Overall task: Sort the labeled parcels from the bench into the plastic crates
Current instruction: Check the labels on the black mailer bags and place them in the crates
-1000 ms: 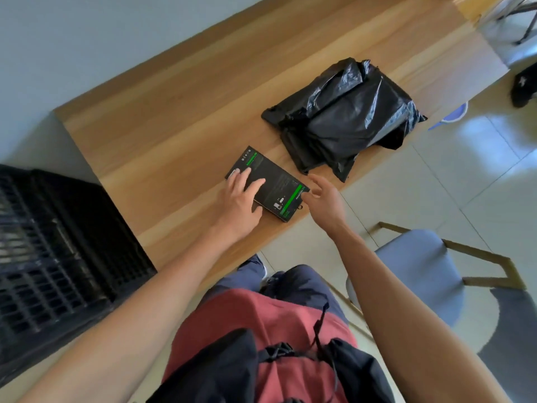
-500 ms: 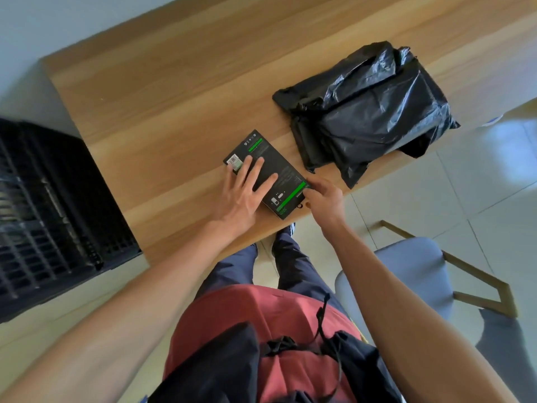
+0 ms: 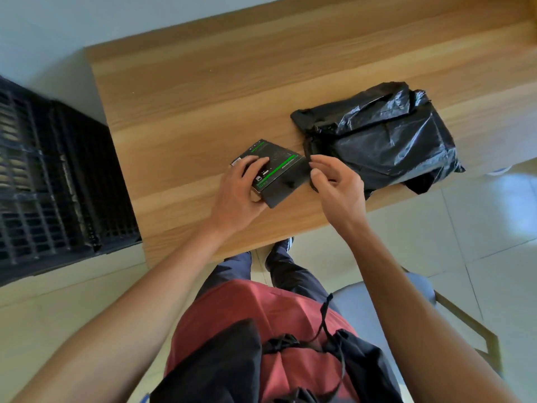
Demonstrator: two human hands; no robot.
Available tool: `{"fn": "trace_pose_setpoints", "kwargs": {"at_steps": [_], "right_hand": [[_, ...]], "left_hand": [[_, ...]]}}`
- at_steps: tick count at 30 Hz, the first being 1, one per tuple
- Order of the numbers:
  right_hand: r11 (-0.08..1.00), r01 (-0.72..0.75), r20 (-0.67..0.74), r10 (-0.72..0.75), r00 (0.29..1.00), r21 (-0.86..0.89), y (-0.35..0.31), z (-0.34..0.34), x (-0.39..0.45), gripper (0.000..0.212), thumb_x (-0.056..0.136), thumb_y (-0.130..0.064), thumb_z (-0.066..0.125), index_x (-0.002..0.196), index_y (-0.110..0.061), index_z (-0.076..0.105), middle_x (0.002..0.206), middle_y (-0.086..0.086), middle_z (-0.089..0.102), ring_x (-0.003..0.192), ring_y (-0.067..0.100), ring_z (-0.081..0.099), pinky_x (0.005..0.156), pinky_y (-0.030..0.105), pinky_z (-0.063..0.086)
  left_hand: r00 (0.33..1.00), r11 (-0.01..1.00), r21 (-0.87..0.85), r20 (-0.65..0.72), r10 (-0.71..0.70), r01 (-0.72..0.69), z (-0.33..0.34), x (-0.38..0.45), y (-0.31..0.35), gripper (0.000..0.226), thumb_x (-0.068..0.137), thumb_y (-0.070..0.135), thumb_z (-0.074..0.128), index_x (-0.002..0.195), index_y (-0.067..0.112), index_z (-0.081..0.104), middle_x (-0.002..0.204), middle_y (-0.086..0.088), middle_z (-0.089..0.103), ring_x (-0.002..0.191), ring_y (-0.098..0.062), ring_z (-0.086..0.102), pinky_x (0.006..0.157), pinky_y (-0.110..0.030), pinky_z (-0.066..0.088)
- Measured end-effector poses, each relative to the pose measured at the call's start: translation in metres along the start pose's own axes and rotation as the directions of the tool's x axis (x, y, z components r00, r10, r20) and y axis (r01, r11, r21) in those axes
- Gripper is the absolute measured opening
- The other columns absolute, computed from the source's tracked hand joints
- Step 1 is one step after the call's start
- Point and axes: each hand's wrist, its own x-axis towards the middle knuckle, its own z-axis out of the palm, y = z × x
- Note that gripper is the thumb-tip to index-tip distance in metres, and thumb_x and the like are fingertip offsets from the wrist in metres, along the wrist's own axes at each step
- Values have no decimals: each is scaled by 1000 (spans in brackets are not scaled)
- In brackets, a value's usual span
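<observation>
A flat black box with green stripes and a small white label [image 3: 279, 170] is tilted up off the wooden bench [image 3: 203, 97]. My left hand [image 3: 241, 190] grips its near left end, fingers over the top and thumb underneath. My right hand [image 3: 337, 184] hovers just right of the box with fingers apart, holding nothing; whether a fingertip touches the box edge I cannot tell. A crumpled black plastic parcel [image 3: 383, 135] lies on the bench right of the box. A black slatted plastic crate [image 3: 52, 175] stands on the floor to the left of the bench.
A grey-seated chair with a wooden frame [image 3: 421, 295] stands behind and to my right. The floor is pale tile. A black bag hangs on my chest over a red shirt, low in view.
The box lay flat under both hands; now my left hand has lifted and tilted it, and my right hand has come off its right end and opened.
</observation>
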Motion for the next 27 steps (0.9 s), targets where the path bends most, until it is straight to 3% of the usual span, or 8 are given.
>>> {"fn": "trace_pose_setpoints", "kwargs": {"at_steps": [3,5,8,12,15,19,24,27], "right_hand": [[998,19,31,-21,999,53,-15,-5,6,30,100,-24,60,126,-26,73,114,-11,77,108,2,70,99,35,57],[993,37,46,-42,998,109,-25,-6,9,29,99,-23,62,126,-28,73,117,-11,76,113,4,69,102,42,56],[988,42,94,-57,994,151,-38,-6,14,40,98,-23,67,138,-27,65,129,-12,71,119,0,65,107,40,54],[993,57,265,-82,961,100,-49,0,13,74,91,-42,75,157,-30,45,149,-15,57,129,0,59,106,40,55],[978,93,359,-155,920,185,-56,6,8,70,96,-26,75,158,-24,43,139,-5,67,122,14,68,95,43,61],[951,92,305,-184,934,295,-62,10,6,60,99,-9,69,155,-16,47,127,-1,74,111,19,74,86,40,63],[922,55,251,-161,954,383,-66,10,6,52,102,-7,65,152,-10,51,126,4,75,111,20,74,86,33,62],[915,63,218,-161,962,399,-68,6,7,48,103,-9,64,149,-11,54,125,3,75,111,20,74,89,38,63]], "left_hand": [[986,953,-261,-15,-165,156,-22,5,18,56,87,33,81,135,25,52,126,10,62,115,-7,59,95,-30,51],[946,851,-435,1,-325,293,-38,8,29,53,88,28,82,129,32,49,121,16,63,110,2,62,90,-21,52],[904,675,-659,14,-428,330,-61,16,37,51,86,24,85,125,28,53,119,6,73,107,-11,72,89,-39,61],[887,520,-804,20,-460,288,-91,26,57,49,87,22,80,128,11,56,114,2,77,103,-14,75,81,-29,60],[872,439,-849,50,-487,294,-102,28,67,49,84,31,82,126,16,61,115,2,78,107,-19,75,91,-39,60],[848,391,-857,94,-521,335,-107,28,72,49,88,40,79,128,18,62,120,-2,77,110,-24,74,100,-52,57],[846,444,-827,71,-528,346,-108,25,76,56,96,30,74,145,18,52,115,-1,78,106,-18,75,85,-38,59],[867,539,-779,12,-498,320,-103,15,79,56,96,23,75,146,20,51,119,-3,76,109,-19,73,86,-42,62]]}}
